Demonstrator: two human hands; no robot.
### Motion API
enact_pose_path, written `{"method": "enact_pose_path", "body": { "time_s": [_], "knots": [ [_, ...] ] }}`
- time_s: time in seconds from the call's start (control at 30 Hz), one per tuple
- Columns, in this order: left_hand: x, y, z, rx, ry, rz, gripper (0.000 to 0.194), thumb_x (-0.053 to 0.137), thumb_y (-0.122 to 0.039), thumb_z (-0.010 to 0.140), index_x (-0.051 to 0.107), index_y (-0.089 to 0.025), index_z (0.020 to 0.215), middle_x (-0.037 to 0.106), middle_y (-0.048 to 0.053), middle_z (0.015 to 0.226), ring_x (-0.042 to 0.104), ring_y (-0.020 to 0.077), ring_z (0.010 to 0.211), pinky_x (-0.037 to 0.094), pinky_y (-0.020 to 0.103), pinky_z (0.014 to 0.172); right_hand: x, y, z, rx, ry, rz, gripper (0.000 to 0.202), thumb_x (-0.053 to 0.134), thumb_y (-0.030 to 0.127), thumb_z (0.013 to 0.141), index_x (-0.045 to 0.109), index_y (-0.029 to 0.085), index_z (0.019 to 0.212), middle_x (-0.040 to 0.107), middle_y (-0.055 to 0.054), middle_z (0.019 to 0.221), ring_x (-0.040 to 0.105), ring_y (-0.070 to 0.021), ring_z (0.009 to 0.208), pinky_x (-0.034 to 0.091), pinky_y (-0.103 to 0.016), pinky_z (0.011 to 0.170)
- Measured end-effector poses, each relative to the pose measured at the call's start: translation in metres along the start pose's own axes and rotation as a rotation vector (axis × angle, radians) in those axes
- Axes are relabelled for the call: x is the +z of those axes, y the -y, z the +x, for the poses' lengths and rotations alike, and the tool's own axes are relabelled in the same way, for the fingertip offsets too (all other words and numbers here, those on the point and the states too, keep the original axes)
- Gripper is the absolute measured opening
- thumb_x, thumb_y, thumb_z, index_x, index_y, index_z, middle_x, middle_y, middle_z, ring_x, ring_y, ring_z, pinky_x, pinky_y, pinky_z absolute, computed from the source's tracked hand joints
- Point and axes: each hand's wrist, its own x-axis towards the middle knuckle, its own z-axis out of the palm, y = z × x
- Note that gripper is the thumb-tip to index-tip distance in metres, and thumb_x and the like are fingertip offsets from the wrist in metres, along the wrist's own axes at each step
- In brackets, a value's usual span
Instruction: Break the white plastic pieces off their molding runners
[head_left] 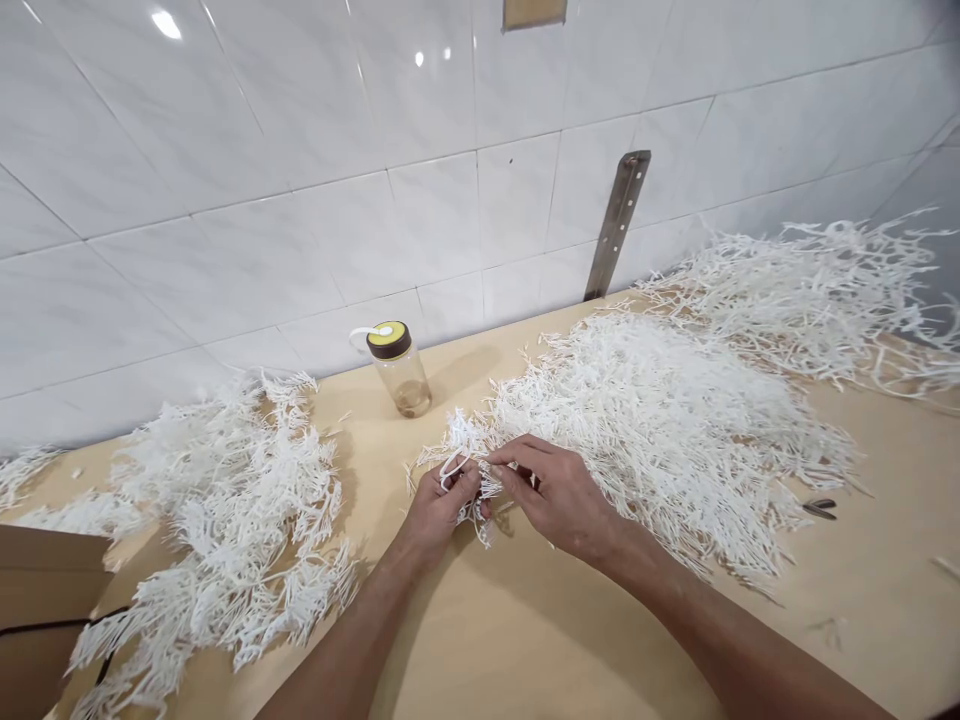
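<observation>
My left hand (444,505) is closed round a white branching plastic sprig (463,435), whose thin twigs stick out above and below the fingers. A looped white strand curves up beside the left thumb. My right hand (559,490) meets it from the right, thumb and forefinger pinched at the sprig's edge; whatever lies between those fingertips is too small to make out. Just beyond the right hand spreads a large heap of loose white twig-like pieces (667,420). Left of my left hand is a pile of bushy white sprigs (232,520).
A clear bottle (405,385) with a yellow-and-black lid stands behind my hands. Longer white branched stems (817,300) lie at the back right. Small dark snips (820,509) rest by the heap. A metal bracket (619,225) leans on the tiled wall. A cardboard box (52,600) is at left.
</observation>
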Motion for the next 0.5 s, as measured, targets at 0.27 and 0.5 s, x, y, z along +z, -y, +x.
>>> {"method": "enact_pose_path", "body": {
  "time_s": [0.27, 0.5],
  "knots": [
    [0.0035, -0.0063, -0.0033, 0.022, 0.011, 0.087, 0.036, 0.069, -0.051, 0.081, 0.062, -0.015, 0.080, 0.060, 0.001, 0.064, 0.056, 0.0138, 0.060, 0.044, 0.026, 0.060, 0.0057, -0.0061, 0.0005, 0.032, 0.075, -0.034, 0.018, 0.053, 0.018, 0.094, 0.070, 0.020, 0.092, 0.071, -0.005, 0.091, 0.065, -0.0169, 0.082, 0.051, -0.031, 0.075],
    [0.0032, -0.0024, -0.0029, 0.021, 0.001, 0.106, 0.036, 0.068, -0.051, 0.081, 0.063, -0.015, 0.079, 0.061, 0.002, 0.062, 0.056, 0.0143, 0.060, 0.043, 0.025, 0.060, 0.0057, -0.0047, -0.0006, 0.045, 0.063, -0.093, 0.014, 0.053, 0.016, 0.092, 0.065, 0.019, 0.085, 0.067, -0.002, 0.084, 0.060, -0.0139, 0.072, 0.045, -0.027, 0.067]
  ]
}}
